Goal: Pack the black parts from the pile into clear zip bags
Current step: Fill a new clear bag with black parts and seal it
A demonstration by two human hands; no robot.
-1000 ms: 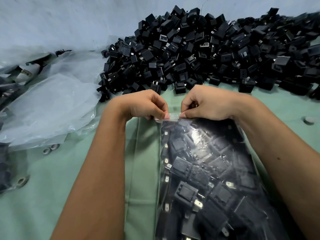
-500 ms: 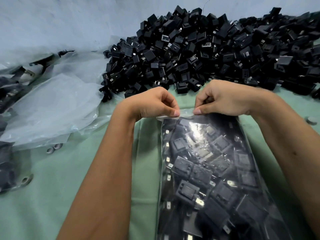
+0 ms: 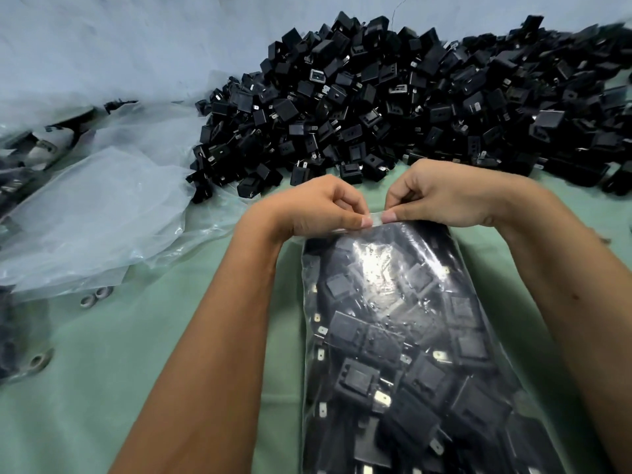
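Black parts [image 3: 393, 336] fill one clear zip bag [image 3: 410, 354], which lies flat on the green tabletop [image 3: 102, 388] between the two forearms, its mouth turned toward the pile [image 3: 410, 97]. Half a second ago the two grips stood a little apart along the top strip of the bag; now they have come together again near the middle of the strip, as they were one second ago. The left hand [image 3: 318, 206] pinches the strip between thumb and forefinger, and the right hand [image 3: 441, 193] pinches it just beside, the two thumb tips almost touching. I judge that the person is pressing the zip closed piece by piece, so this bag is at its last step, but I cannot tell if the seal is shut along its whole length.

For the count: one filled bag is under the hands. One heap of loose parts lies behind it against the pale wall [image 3: 119, 46]; the parts there are far too many to count, surely some hundreds, so much of the task remains. At the left lies a loose heap of empty clear bags [image 3: 92, 213], their number not readable. Three small metal rings [image 3: 97, 295] lie on the tabletop at the left, two together and one nearer the edge. At the far left edge some further dark things show, perhaps bags already packed, too blurred to say.
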